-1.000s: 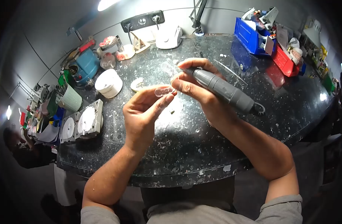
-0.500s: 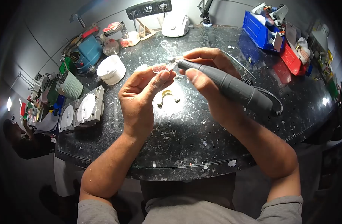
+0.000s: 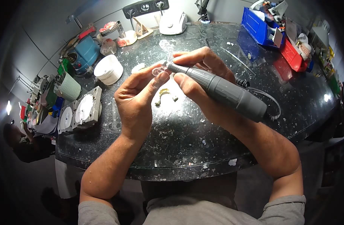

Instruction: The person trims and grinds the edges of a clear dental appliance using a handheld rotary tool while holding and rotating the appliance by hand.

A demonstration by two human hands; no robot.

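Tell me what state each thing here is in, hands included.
Left hand: closed, pinching the clear piece
Clear piece: held up
Right hand: closed around the grey handpiece
Grey handpiece: held aslant; can't tell if running
Gold arch: lying on the tabletop
White tub: upright; can't tell if lidded
Blue bin: open-topped, filled
Red bin: open-topped, filled
Power strip: plugs in both end sockets

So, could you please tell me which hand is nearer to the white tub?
Left. The left hand is to the right of the white tub and lower in view; the right hand is farther right, holding the grey handpiece.
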